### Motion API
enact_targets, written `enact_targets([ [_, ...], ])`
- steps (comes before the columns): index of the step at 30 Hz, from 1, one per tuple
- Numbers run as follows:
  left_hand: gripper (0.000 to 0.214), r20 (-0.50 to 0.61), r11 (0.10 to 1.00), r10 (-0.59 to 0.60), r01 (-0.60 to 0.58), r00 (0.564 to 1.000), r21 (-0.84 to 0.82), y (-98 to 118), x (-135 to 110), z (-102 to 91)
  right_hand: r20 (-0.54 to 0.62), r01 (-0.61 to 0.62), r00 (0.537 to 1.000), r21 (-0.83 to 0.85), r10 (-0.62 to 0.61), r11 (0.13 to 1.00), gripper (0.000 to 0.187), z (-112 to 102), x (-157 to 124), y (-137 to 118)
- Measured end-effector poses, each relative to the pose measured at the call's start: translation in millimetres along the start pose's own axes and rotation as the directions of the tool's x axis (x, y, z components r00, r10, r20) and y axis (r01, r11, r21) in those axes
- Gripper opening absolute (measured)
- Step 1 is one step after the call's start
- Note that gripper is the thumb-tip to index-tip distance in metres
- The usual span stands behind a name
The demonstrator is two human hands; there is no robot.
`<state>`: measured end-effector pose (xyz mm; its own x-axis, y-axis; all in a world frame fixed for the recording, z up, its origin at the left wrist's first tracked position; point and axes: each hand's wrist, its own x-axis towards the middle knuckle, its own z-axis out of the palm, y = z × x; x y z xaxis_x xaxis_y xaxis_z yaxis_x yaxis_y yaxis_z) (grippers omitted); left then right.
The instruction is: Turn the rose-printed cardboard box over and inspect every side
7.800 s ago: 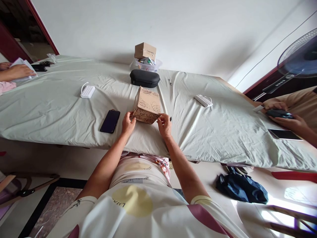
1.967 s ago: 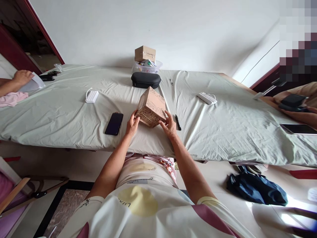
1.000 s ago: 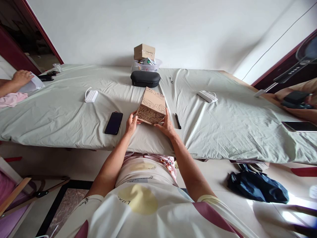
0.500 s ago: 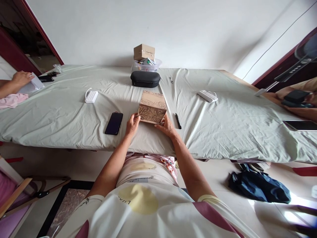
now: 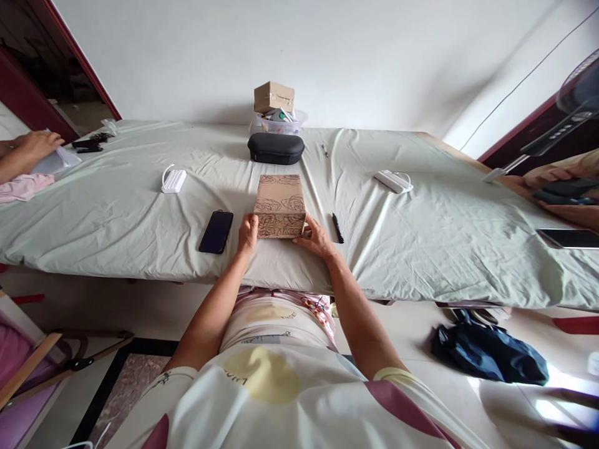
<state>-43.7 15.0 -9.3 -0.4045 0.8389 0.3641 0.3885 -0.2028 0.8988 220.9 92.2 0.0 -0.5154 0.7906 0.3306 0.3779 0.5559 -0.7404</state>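
A brown cardboard box point(image 5: 279, 203) covered in black line drawings rests flat on the pale green sheet of the table point(image 5: 116, 212), square to me. My left hand point(image 5: 246, 232) grips its near left corner and my right hand point(image 5: 315, 236) holds its near right corner, fingers curled against the sides. A black pen point(image 5: 337, 227) lies on the sheet just right of my right hand. A black phone point(image 5: 216, 231) lies face down left of my left hand.
Behind the box lie a black zip case point(image 5: 276, 148), a clear tub point(image 5: 281, 123) with a small taped carton point(image 5: 274, 96) on it, and two white devices point(image 5: 173, 180) point(image 5: 394, 181). Other people's hands work at the far left point(image 5: 29, 145) and right point(image 5: 561, 193). A dark bag point(image 5: 489, 363) lies on the floor.
The box was tilted up on an edge between my hands; it has turned and come down flat on the sheet. The pen left my right hand earlier and lies beside it.
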Motion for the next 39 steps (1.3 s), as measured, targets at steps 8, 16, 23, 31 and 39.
enact_targets([
  [8,0.051,-0.077,1.000,-0.010,0.009,0.997,-0.008,6.8,-0.5,1.3,0.007,0.020,1.000,0.028,-0.020,0.999,0.103,-3.2,0.2,1.2],
  [16,0.055,-0.075,1.000,0.018,-0.018,0.997,0.011,13.7,-1.4,2.1,0.006,0.039,0.999,0.110,-0.040,0.993,0.097,-1.9,0.6,9.2],
  [23,0.043,-0.013,1.000,0.021,-0.020,1.000,0.015,11.2,-1.4,1.6,-0.106,0.074,0.993,0.185,-0.055,0.980,0.085,-1.4,1.7,15.3],
  [31,0.038,0.161,0.991,-0.006,0.027,0.987,-0.128,-3.5,-0.3,12.3,-0.320,0.148,0.943,0.145,-0.095,0.978,0.073,-2.1,2.9,11.8],
  [39,0.086,0.074,0.981,0.146,-0.135,0.986,-0.140,-9.0,0.1,12.9,-0.340,0.118,0.938,0.154,-0.059,0.981,0.075,0.1,3.3,4.7],
])
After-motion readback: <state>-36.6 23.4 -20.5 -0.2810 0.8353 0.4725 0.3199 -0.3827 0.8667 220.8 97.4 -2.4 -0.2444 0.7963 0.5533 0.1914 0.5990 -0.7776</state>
